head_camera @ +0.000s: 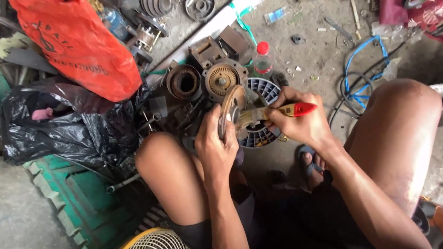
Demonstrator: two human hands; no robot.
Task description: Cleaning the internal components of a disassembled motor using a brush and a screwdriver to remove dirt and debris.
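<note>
Squatting on the concrete floor [7, 227], I clamp my left hand [216, 148] w/ fingers around a rusty round metal motor cover [231, 109], held on edge between my knees. My right hand [298, 123] grips a red-handled paintbrush [282, 112], fingers shut on it, bristles touching the cover. White plastic fan blade [263, 93] lies just behind; orange plastic bag [77, 43] upper left.

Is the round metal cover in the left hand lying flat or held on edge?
On edge: the cover stands upright in the left hand, rim facing the camera.
</note>
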